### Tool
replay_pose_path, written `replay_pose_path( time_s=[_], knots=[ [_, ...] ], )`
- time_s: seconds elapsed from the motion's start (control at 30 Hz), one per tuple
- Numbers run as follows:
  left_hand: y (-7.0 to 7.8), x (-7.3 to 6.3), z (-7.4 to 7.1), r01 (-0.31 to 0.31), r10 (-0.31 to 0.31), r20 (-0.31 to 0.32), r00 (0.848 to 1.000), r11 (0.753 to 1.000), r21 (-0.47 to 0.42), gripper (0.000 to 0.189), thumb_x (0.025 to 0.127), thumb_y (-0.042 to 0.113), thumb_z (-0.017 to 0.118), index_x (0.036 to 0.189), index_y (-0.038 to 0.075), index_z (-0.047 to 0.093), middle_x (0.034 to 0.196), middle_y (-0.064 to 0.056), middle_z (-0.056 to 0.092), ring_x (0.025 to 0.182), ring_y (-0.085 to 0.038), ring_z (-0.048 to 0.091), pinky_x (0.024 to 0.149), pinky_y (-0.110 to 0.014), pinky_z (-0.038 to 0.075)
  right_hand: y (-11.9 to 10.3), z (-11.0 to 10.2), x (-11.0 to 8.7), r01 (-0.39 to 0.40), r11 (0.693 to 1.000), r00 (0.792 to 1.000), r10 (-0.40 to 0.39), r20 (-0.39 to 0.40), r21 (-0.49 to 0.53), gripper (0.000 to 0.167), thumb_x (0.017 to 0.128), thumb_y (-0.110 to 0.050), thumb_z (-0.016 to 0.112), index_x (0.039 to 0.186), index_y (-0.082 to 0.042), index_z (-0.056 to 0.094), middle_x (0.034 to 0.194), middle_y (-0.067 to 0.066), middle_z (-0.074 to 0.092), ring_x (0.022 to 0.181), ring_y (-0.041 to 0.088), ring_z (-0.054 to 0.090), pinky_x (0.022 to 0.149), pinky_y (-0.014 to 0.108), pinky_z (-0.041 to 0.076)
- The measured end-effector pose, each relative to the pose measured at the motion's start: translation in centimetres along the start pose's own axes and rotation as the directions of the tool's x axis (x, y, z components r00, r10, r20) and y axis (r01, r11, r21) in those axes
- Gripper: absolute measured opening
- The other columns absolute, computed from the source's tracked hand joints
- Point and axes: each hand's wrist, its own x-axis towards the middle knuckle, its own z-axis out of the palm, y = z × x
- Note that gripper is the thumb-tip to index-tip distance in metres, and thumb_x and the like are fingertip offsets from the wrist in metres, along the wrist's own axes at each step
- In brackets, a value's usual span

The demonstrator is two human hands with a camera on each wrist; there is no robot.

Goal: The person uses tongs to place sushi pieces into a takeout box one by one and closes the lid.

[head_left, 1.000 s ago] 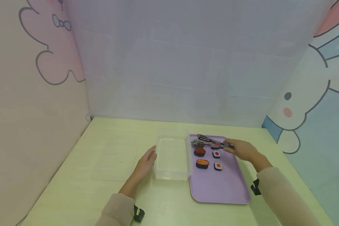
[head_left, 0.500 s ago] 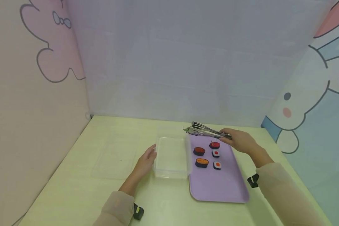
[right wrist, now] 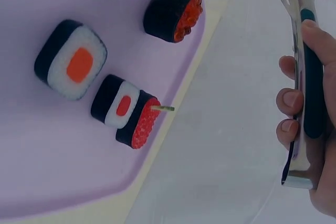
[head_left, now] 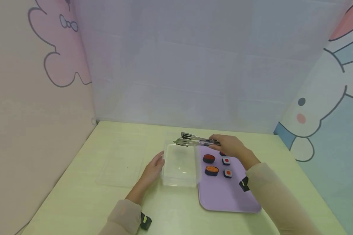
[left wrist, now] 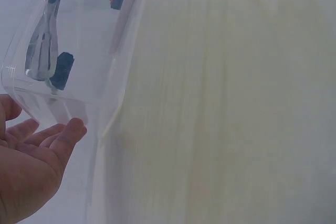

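My right hand (head_left: pixel 227 146) grips metal tongs (head_left: pixel 195 141) by their dark handles, above the far part of a clear plastic box (head_left: pixel 180 181). Between the tong tips is a dark-wrapped toy sushi piece (left wrist: pixel 63 71) with some green at its end. My left hand (head_left: pixel 153 168) rests against the box's left side, its fingers (left wrist: pixel 71 132) touching the wall. On the purple tray (head_left: pixel 229 197) sit toy sushi: an orange-topped piece (head_left: pixel 211 170), a dark red-topped one (head_left: pixel 209 158), two white rolls with red or orange centres (right wrist: pixel 79 61) and a bright red-topped piece (right wrist: pixel 144 124).
A flat clear lid (head_left: pixel 120 163) lies on the pale yellow table (head_left: pixel 170 212) left of the box. The tray stands right against the box. Walls with cartoon drawings (head_left: pixel 306 107) enclose the table on the sides and back.
My right hand has lifted the tongs with the sushi piece off the tray's far end and carried them left over the box. The left hand stays at the box.
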Motion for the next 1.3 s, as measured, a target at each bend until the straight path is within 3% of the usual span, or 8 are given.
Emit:
replay_pose_path(
  time_s=[0.33,0.7,0.93,1.3],
  knots=[
    [-0.1,0.0,0.0,-0.012,0.012,-0.002,1.0,1.0,0.001,0.047,0.105,0.025,0.043,0.15,0.01,0.038,0.146,-0.023,0.042,0.132,-0.039,0.041,0.106,-0.052,0.036,-1.1,1.3,2.0,0.02,1.0,0.998,-0.02,0.065,0.006,0.035,0.097,-0.037,0.061,0.124,-0.015,0.061,0.104,-0.002,0.064,0.079,0.017,0.056,0.077,0.045,0.051],
    [-0.3,-0.1,0.1,-0.023,0.023,-0.001,1.0,1.0,-0.01,0.046,0.106,0.022,0.043,0.15,0.009,0.038,0.146,-0.023,0.042,0.132,-0.04,0.04,0.107,-0.053,0.034,-2.1,1.6,3.0,0.026,0.999,0.994,-0.021,0.105,-0.046,0.034,0.097,-0.038,0.061,0.123,-0.016,0.06,0.105,0.0,0.065,0.078,0.017,0.056,0.069,0.042,0.051],
    [-0.1,-0.1,0.2,-0.019,0.019,-0.001,1.0,1.0,-0.02,0.046,0.106,0.023,0.043,0.15,0.01,0.038,0.146,-0.023,0.041,0.133,-0.04,0.04,0.106,-0.052,0.035,-2.5,1.7,3.4,0.016,0.997,0.991,-0.006,0.132,-0.073,0.025,0.096,-0.039,0.062,0.112,-0.021,0.061,0.095,-0.005,0.061,0.072,0.015,0.052,0.061,0.037,0.047],
    [-0.3,-0.2,0.3,-0.023,0.023,-0.002,1.0,0.999,-0.028,0.046,0.106,0.021,0.043,0.149,0.008,0.038,0.145,-0.025,0.041,0.131,-0.04,0.042,0.104,-0.051,0.039,-3.2,1.3,3.8,-0.001,0.996,0.985,0.017,0.174,-0.088,0.026,0.095,-0.039,0.063,0.112,-0.02,0.061,0.098,-0.004,0.063,0.075,0.016,0.055,0.063,0.04,0.049]
  ],
)
